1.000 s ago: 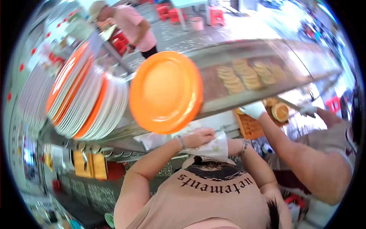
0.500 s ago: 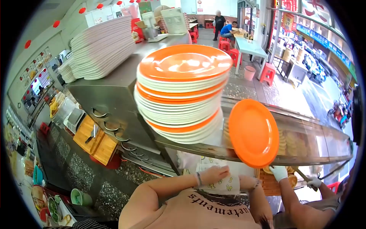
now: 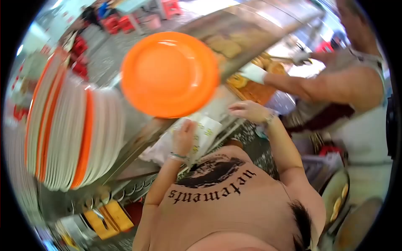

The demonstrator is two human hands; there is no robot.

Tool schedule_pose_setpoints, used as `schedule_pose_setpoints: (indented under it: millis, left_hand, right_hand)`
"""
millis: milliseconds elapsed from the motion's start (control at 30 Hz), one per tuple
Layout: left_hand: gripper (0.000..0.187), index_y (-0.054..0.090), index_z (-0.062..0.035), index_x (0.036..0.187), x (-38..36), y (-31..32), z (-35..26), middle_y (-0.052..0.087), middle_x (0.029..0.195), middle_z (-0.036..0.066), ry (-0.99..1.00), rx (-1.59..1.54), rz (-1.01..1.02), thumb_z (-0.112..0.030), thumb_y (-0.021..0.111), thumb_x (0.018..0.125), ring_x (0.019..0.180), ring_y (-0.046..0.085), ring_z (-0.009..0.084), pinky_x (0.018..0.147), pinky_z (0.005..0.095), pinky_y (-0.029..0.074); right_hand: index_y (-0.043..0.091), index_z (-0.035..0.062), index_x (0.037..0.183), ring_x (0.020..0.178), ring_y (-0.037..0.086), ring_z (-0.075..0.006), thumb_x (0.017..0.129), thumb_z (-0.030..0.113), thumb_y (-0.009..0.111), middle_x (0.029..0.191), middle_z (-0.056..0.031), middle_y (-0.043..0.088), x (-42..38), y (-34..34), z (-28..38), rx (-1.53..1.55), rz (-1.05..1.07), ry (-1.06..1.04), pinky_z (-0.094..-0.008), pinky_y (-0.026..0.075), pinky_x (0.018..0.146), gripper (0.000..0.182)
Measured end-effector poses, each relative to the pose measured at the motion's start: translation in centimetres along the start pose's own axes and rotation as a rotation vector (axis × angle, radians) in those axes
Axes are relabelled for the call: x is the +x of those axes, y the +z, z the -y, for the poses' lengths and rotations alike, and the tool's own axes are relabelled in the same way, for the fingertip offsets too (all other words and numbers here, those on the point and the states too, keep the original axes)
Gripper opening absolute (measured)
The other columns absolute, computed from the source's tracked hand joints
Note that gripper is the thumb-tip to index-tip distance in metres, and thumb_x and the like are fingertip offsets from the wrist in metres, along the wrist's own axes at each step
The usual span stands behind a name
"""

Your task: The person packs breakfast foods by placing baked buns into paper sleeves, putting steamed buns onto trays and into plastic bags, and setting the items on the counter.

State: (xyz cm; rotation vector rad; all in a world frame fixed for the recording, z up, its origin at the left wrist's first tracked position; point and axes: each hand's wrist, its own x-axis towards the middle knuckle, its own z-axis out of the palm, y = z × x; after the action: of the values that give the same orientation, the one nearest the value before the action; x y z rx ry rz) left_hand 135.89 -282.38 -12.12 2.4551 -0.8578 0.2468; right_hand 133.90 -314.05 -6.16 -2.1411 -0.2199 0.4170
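My left hand, fingers closed together, is at a white paper bag with yellow-green print and appears to grip its left side. More white paper or bags lie beneath, near the counter edge. My right hand is raised to the right of the bag, apart from it. Its fingers stretch leftward, slightly bent and a little blurred, with nothing visible in them. Beyond both hands, an orange plate sits on the glass-topped counter. A wooden tray of round baked breads is past my right hand.
A tall stack of white and orange plates stands at left. A co-worker at right wears white gloves and holds a long tool over the breads. Lower left are wooden boards with a knife; lower right, a large pan.
My view has tipped down and turned right, so the plates appear further left. My right hand has come away from the printed paper bag and extends outward; my left hand stays by it.
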Motion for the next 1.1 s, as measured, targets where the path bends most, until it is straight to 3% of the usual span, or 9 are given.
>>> schedule_pose_setpoints:
  millis: [200,267,467,500,600,667,733,767,1100]
  left_hand:
    - [0.018,0.057,-0.0024,0.092,1.5,2.6,-0.9,0.054,0.075,0.009,-0.31,-0.353,-0.066,-0.019,0.051,0.094,0.071,0.053,0.0173,0.068,0.0314,0.043]
    - [0.023,0.059,-0.0038,0.099,2.3,2.3,-1.1,0.063,0.086,0.014,-0.489,-0.373,0.03,-0.025,0.05,0.094,0.075,0.061,0.0313,0.069,0.0405,0.045]
    - [0.024,0.058,0.0001,0.095,7.3,3.6,-3.1,0.058,0.079,0.011,-0.545,-0.481,-0.04,-0.023,0.052,0.094,0.075,0.054,0.02,0.069,0.0331,0.043]
    - [0.025,0.059,0.0006,0.098,8.0,3.6,-3.2,0.06,0.081,0.012,-0.555,-0.425,-0.014,-0.023,0.052,0.094,0.079,0.056,0.021,0.072,0.0336,0.044]
    - [0.021,0.059,0.0001,0.1,8.5,5.7,-3.4,0.056,0.08,0.006,-0.466,-0.137,-0.138,-0.018,0.05,0.094,0.075,0.05,0.0127,0.069,0.0287,0.042]
    - [0.029,0.058,-0.0016,0.116,6.4,6.5,0.0,0.065,0.102,0.014,-0.141,0.612,0.168,-0.017,0.051,0.092,0.091,0.06,0.0195,0.078,0.0337,0.048]
    - [0.024,0.059,-0.0019,0.108,10.4,5.1,-5.4,0.064,0.096,0.014,-0.427,0.153,0.075,-0.019,0.052,0.092,0.086,0.06,0.0194,0.076,0.0338,0.047]
    - [0.021,0.06,-0.0023,0.099,11.8,5.0,-7.6,0.063,0.09,0.014,-0.649,-0.331,-0.022,-0.021,0.053,0.091,0.08,0.059,0.0192,0.073,0.0339,0.047]
    - [0.023,0.057,-0.0005,0.088,9.7,6.9,-11.6,0.057,0.072,0.014,-1.19,-0.385,-0.12,-0.022,0.05,0.093,0.067,0.054,0.0206,0.063,0.0352,0.043]
  right_hand:
    - [0.053,-0.0029,0.124,0.113,0.055,-0.0253,0.089,0.033,0.056,0.12,-0.0208,0.058,0.3,3.4,-5.9,0.19,-0.154,0.071,-0.033,0.042,0.096,0.05]
    - [0.051,-0.0049,0.124,0.115,0.053,-0.0249,0.089,0.03,0.058,0.124,-0.022,0.055,2.3,4.2,-5.9,0.4,-0.536,0.012,-0.0327,0.042,0.098,0.051]
    - [0.061,0.001,0.101,0.083,0.063,-0.0228,0.09,0.019,0.054,0.091,-0.0115,0.067,18.3,-5.3,-12.1,0.424,-0.832,-0.213,-0.0345,0.05,0.077,0.022]
    - [0.061,0.0024,0.094,0.074,0.059,-0.0185,0.091,0.017,0.05,0.084,-0.0079,0.064,21.1,-7.9,-12.8,1.275,-0.83,-0.267,-0.0315,0.049,0.072,0.019]
    - [0.061,0.002,0.09,0.077,0.058,-0.0168,0.093,0.02,0.042,0.084,-0.0082,0.063,19.5,-17.7,-8.5,1.693,-0.777,-0.073,-0.0314,0.049,0.071,0.026]
    - [0.064,0.0076,0.094,0.072,0.062,-0.0176,0.092,0.024,0.046,0.079,-0.0071,0.065,24.6,-21.5,-16.8,0.503,-0.755,0.097,-0.0314,0.05,0.065,0.025]
    - [0.065,0.0103,0.096,0.069,0.064,-0.018,0.091,0.027,0.048,0.076,-0.0065,0.066,27.3,-24.1,-19.0,-0.32,-0.656,0.203,-0.0312,0.051,0.063,0.024]
    - [0.065,0.0101,0.096,0.07,0.064,-0.0179,0.091,0.026,0.048,0.077,-0.0065,0.066,29.4,-24.7,-18.3,-0.406,-0.6,0.228,-0.0311,0.051,0.063,0.024]
    - [0.063,0.0087,0.099,0.074,0.063,-0.0169,0.089,0.025,0.051,0.082,-0.0065,0.065,43.0,-22.2,-18.6,-0.612,-0.262,0.075,-0.0296,0.05,0.066,0.023]
